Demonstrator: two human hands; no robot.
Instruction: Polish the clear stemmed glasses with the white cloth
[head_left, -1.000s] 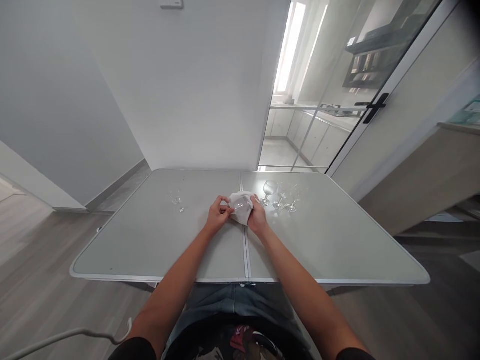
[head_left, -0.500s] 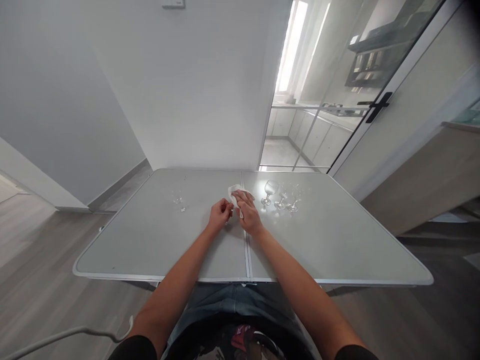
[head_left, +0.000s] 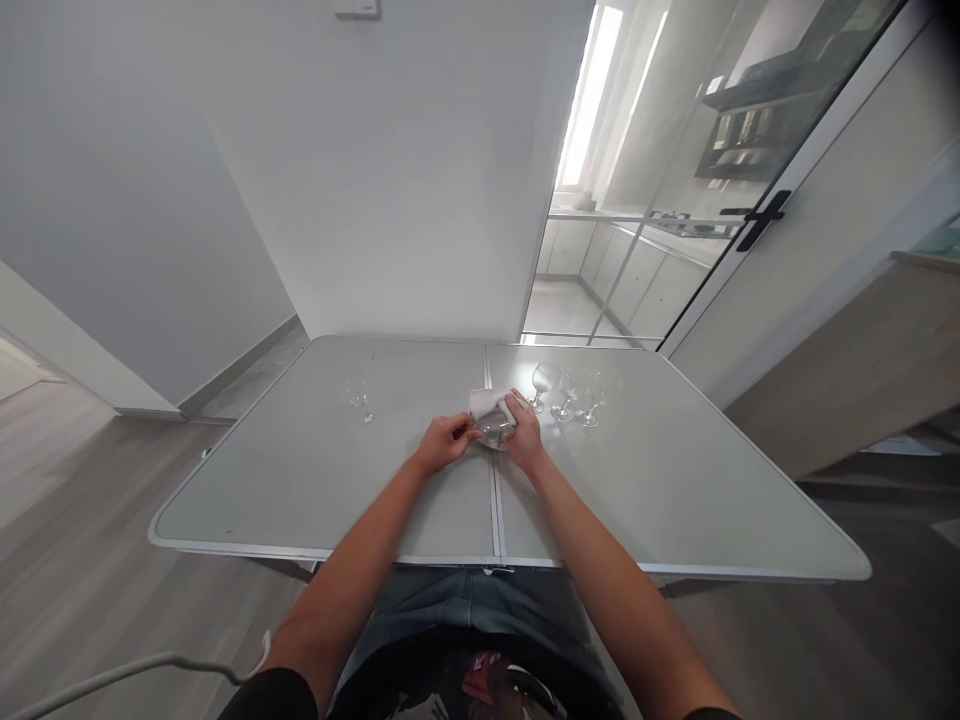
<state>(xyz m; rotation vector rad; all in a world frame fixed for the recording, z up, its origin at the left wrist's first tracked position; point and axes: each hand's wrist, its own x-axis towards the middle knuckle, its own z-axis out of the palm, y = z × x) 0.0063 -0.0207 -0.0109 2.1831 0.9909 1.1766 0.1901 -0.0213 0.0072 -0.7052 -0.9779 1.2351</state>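
Note:
My left hand [head_left: 442, 443] pinches the stem end of a clear wine glass [head_left: 495, 428] lying sideways over the middle of the grey table [head_left: 315, 480]. Beside it, my right hand [head_left: 523, 437] presses a white cloth [head_left: 487, 404] around the bowl of the same glass. Both hands meet above the table's centre seam. Three more stemmed glasses [head_left: 566, 392] stand upright just right of my right hand. One small clear glass [head_left: 358, 397] stands alone to the left.
A white wall stands behind the table. A glass sliding door with a black handle [head_left: 756, 219] is at the right, and a low wooden unit [head_left: 862, 350] is beyond the table's right edge. A white cable [head_left: 135, 668] hangs near my left arm.
Half a second ago my right hand lay flat over the cloth on the glass. Now it has turned and grips the cloth-wrapped bowl, with the glass showing between my hands.

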